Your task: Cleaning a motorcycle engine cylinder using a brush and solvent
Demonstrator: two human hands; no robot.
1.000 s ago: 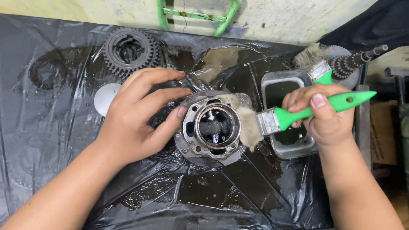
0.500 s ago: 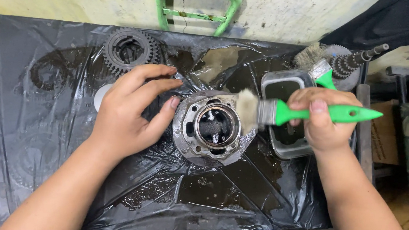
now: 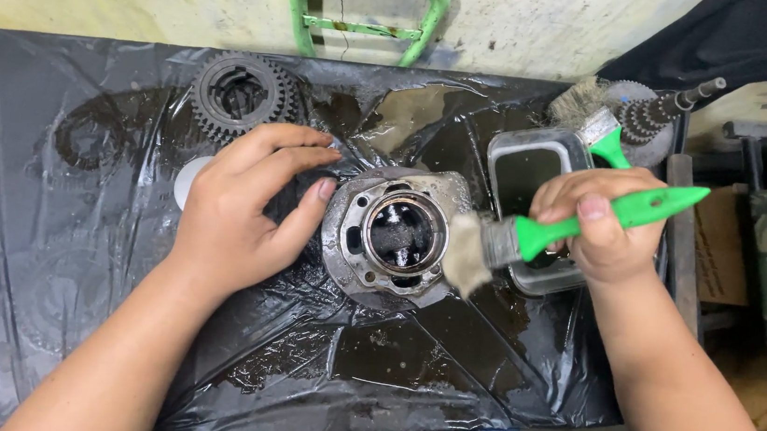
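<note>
A grey metal engine cylinder (image 3: 393, 237) with a round bore lies on black plastic sheeting (image 3: 65, 307) in the middle of the table. My left hand (image 3: 243, 216) rests against its left side, thumb touching the rim. My right hand (image 3: 600, 222) grips a green-handled paintbrush (image 3: 579, 225); its dirty bristles touch the cylinder's right edge.
A metal tray of dark liquid (image 3: 528, 178) sits right of the cylinder, partly under my right hand. A second green brush (image 3: 598, 124) and a gear shaft (image 3: 661, 111) lie behind it. A gear cluster (image 3: 243, 94) sits at the back left. A green metal frame (image 3: 366, 8) stands behind the table.
The brush has swung from the tray over to the cylinder's right side, its handle now lower and pointing right. My left hand stays on the cylinder.
</note>
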